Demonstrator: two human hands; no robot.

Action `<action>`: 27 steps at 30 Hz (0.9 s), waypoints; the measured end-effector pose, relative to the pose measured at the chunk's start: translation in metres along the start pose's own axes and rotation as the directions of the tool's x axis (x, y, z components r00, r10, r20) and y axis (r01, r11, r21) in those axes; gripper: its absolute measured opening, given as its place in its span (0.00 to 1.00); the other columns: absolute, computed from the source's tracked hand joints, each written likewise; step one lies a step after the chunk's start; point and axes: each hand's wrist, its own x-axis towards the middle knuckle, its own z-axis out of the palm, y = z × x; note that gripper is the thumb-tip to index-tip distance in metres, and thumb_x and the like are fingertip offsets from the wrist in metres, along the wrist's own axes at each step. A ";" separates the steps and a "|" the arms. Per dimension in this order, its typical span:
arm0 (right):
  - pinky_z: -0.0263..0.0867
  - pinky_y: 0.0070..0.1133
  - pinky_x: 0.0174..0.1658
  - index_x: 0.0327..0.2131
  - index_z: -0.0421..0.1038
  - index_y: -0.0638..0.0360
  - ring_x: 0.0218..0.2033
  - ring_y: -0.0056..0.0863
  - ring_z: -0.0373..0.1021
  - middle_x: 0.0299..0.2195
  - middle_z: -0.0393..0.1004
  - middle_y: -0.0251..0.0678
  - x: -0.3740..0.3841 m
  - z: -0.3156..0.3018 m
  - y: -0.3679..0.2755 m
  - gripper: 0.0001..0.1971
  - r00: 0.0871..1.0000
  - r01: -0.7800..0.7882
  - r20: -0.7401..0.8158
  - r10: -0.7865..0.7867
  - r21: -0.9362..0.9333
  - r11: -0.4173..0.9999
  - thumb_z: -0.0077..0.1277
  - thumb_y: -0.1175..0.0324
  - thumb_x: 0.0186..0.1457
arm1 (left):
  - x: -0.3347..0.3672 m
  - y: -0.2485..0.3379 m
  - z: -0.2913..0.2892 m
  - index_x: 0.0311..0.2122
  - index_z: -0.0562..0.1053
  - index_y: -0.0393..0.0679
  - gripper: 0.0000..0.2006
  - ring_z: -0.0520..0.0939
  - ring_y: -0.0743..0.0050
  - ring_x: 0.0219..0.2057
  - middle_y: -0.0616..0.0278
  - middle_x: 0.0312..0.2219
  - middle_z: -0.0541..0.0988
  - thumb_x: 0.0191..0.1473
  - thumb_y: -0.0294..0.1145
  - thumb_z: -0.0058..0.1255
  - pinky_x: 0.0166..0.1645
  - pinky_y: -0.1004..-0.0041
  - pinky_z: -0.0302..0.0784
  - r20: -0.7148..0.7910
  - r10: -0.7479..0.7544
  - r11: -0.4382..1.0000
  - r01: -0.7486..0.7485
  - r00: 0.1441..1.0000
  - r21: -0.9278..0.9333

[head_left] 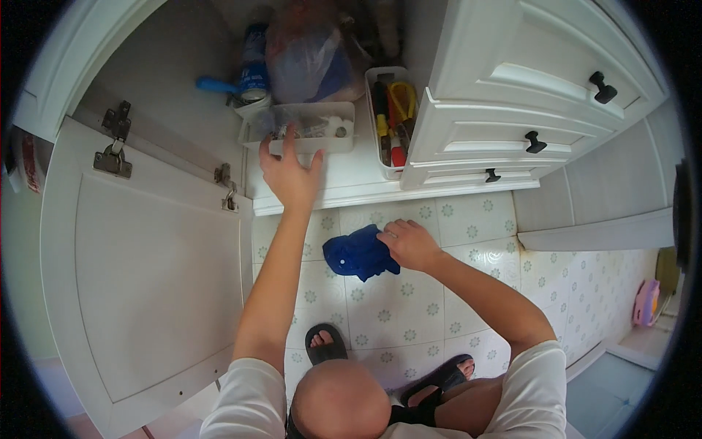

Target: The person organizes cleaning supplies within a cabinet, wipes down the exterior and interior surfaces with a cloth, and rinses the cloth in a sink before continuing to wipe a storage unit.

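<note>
My left hand reaches into the open cabinet with its fingers spread at the front rim of a white plastic tray. One finger reaches over the rim; whether it touches the small items inside is unclear. Small metal and white pieces and clear plastic lie in the tray. My right hand is closed on the edge of a crumpled dark blue cloth, just above or against the tiled floor. A small white spot shows on the cloth.
The cabinet door stands open at left. Beside the tray, a white bin holds tools. Behind are a blue can, a blue handle and a filled plastic bag. White drawers rise at right.
</note>
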 end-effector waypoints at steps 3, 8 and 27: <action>0.69 0.34 0.47 0.41 0.74 0.55 0.44 0.42 0.71 0.40 0.72 0.39 -0.014 0.029 0.003 0.15 0.986 -0.165 0.026 0.163 0.045 0.985 0.59 0.68 0.48 | -0.045 0.004 -0.016 0.56 0.73 0.55 0.26 0.70 0.45 0.49 0.52 0.57 0.65 0.49 0.36 0.60 0.51 0.60 0.69 -0.032 -0.034 0.957 0.023 0.999 -0.288; 0.72 0.35 0.44 0.42 0.71 0.58 0.45 0.41 0.72 0.43 0.71 0.41 -0.010 0.066 -0.022 0.23 0.800 -0.583 0.214 0.560 0.061 0.810 0.66 0.59 0.45 | -0.168 -0.049 -0.025 0.52 0.76 0.46 0.22 0.75 0.49 0.46 0.54 0.44 0.77 0.50 0.34 0.59 0.52 0.60 0.71 0.428 0.109 0.953 0.028 0.897 -0.301; 0.65 0.34 0.44 0.40 0.70 0.57 0.39 0.44 0.68 0.36 0.72 0.40 0.054 -0.028 -0.057 0.11 0.970 -0.026 -0.199 0.138 0.481 0.877 0.58 0.67 0.54 | -0.176 -0.019 -0.052 0.57 0.68 0.42 0.29 0.80 0.70 0.43 0.56 0.44 0.79 0.50 0.35 0.66 0.50 0.73 0.74 0.847 -0.010 0.542 0.714 0.532 -0.443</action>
